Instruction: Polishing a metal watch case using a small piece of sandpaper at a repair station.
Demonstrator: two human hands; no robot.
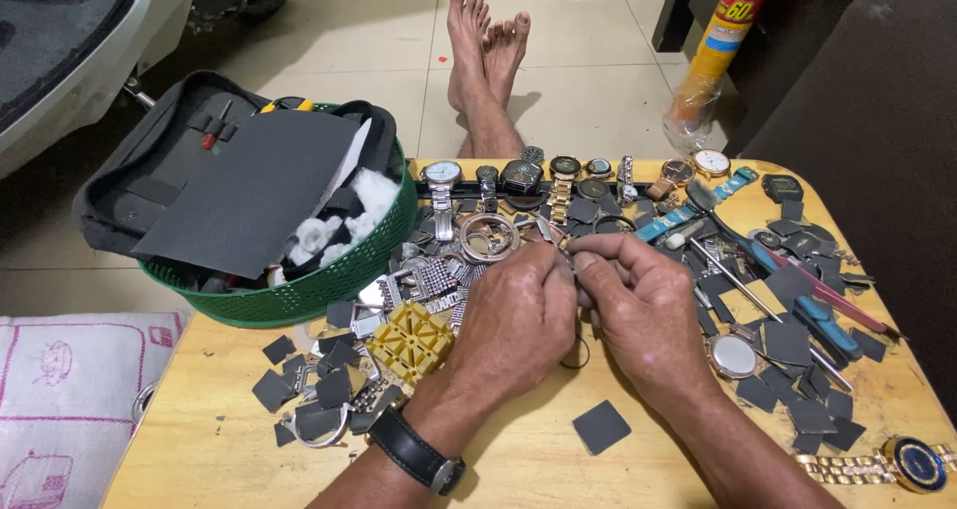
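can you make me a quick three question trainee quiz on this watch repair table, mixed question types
1. True or false: the green plastic basket sits at the table's right edge.
2. Multiple choice: what lies just left of the left hand? A) a yellow plastic holder block B) a red mug C) a white plate
3. Fill in: the gold metal-band watch with a blue dial lies at the wooden table's near ____ corner.

Key:
1. False; it sits at the left.
2. A
3. right

Both the left hand and the right hand pinch a small part between them, too small to identify.
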